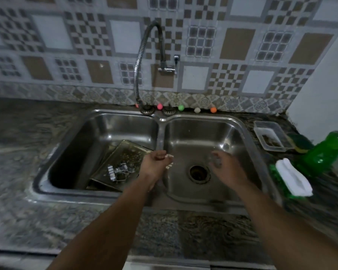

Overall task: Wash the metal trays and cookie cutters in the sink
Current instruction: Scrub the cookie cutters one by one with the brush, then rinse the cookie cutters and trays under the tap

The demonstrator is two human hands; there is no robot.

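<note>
Both bare hands reach over the right basin of the double stainless-steel sink (240, 129). The left hand (155, 162) hangs above the divider between the basins, its fingers curled inward; small pale bits show at its fingertips (169, 156), but the blur makes it impossible to tell whether they pinch anything. The right hand (221, 165) hovers just right of the round drain (199, 174), fingers loosely bent and a little apart, holding nothing that can be made out.

Left of the left hand's fingers, in the left basin, the rectangular metal trays (125, 152) lean tilted, wet with droplets, and the shiny metal cookie cutters (118, 171) lie in a small heap on the upper tray, just beside the left wrist.

Beyond the fingers, the flexible metal hose faucet (140, 61) arches from the patterned tile wall, its outlet ending at the sink's back rim. Small coloured balls (180, 107) line the ledge behind the sink.

Right of the right hand's fingers, on the mottled stone counter (47, 217), sit a clear rectangular plastic container (269, 137), a green plastic bottle (324, 152) and a folded white cloth (293, 178) on a green scrubber. No label or writing is legible anywhere.
</note>
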